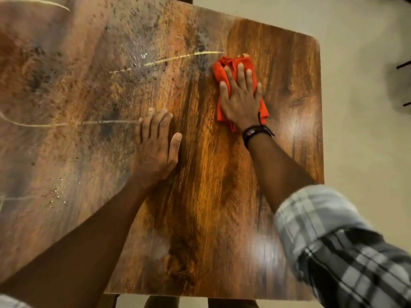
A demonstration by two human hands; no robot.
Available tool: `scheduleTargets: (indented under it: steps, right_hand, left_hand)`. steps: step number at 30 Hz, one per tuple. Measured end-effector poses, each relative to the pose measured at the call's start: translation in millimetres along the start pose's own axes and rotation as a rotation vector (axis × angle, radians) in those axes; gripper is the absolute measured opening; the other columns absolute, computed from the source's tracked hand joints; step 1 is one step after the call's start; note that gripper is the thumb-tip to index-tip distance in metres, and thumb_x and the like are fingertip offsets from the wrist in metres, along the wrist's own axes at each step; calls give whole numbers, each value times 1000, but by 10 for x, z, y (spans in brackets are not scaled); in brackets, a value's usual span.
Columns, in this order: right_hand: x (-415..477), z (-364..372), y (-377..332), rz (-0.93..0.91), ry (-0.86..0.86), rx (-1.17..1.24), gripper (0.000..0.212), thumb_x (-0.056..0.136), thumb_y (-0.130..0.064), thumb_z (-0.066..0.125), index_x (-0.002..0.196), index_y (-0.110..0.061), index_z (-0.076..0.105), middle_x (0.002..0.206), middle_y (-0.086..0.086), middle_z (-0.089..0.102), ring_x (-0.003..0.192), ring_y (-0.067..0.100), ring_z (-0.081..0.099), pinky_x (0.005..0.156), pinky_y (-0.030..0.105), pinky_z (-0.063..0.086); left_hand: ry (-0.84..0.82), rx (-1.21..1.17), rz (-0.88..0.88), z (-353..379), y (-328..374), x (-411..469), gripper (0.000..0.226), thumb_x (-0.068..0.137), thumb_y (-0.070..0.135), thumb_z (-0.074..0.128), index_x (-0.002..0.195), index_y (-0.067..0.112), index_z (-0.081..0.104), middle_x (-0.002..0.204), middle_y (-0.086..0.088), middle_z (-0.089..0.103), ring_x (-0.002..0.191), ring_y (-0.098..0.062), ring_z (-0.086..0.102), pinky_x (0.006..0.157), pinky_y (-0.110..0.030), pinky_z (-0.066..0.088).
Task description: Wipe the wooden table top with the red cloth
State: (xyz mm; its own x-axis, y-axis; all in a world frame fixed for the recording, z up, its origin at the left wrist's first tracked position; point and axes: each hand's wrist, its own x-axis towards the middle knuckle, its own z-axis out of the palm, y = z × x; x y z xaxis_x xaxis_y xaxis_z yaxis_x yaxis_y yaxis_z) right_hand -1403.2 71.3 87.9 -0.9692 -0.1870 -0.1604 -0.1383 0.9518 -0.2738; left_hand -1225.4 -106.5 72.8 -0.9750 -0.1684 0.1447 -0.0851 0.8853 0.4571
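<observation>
The wooden table top (206,196) fills most of the view. Its left half is dusty, speckled with dirt and marked by pale streaks; its right half looks glossy and dark. The red cloth (224,73) lies crumpled near the far right part of the table. My right hand (241,96) presses flat on the cloth with fingers spread, a dark bracelet on the wrist. My left hand (156,145) rests palm down on the bare wood near the middle, holding nothing, at the border between dusty and glossy wood.
Several water droplets (55,195) sit on the dusty left side, and a wet patch (142,57) glistens near the far middle. Pale floor (360,130) lies beyond the table's right edge. Dark thin legs of some furniture (403,65) show at the far right.
</observation>
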Motion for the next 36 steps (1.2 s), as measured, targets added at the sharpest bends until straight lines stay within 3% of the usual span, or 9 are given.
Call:
scheduleTargets:
  steps: [4,11,17,21,25,30,36]
  right_hand:
    - [140,129,-437,-95,-22,-37,54,106,-48,18,158,-37,10,168,-2,-1,155,22,-3,122,54,-6]
    - [-1341,335,-113,-247,37,-54,55,104,-50,23,157,-37,21,167,-5,13,154,15,8,123,50,10]
    - [-2145,26,1132,60,78,-79,57,102,-52,20,157,-39,17,167,-8,8,155,15,4,122,54,11]
    - [-1769,-145,1451,239,168,-13,59,100,-53,19,156,-34,26,166,-1,17,154,22,14,119,60,16]
    - [-948,-238,1382,322,167,19,61,100,-53,16,158,-35,17,168,0,8,155,24,6,121,61,6]
    - [-326,-164,985,175,110,33,57,104,-51,18,159,-35,13,168,1,4,155,24,1,122,58,-3]
    - [-975,121,520,-280,10,-33,65,101,-54,17,159,-24,16,168,6,6,155,23,0,123,55,-4]
  left_hand:
    - [-6,-19,10,-17,4,-9,57,102,41,22,146,9,40,155,-9,37,150,-26,22,122,-53,15]
    - [-33,40,45,4,-35,-16,55,103,40,23,146,12,43,156,-6,38,150,-27,22,122,-52,15]
    - [-57,26,70,3,-54,-10,56,103,41,22,147,13,43,157,-5,36,151,-26,18,121,-54,13]
    - [-53,32,56,16,-26,-8,56,103,43,22,146,13,43,157,-5,36,151,-26,18,121,-53,13]
    - [-60,28,49,31,-30,7,57,103,44,22,146,13,43,158,-5,35,151,-26,18,121,-55,13]
    - [-71,23,23,16,-22,3,58,103,45,22,147,13,41,158,-4,34,151,-24,18,122,-54,12]
    - [-53,72,14,-5,-3,1,57,102,43,27,151,14,35,160,-4,32,151,-23,19,123,-50,10]
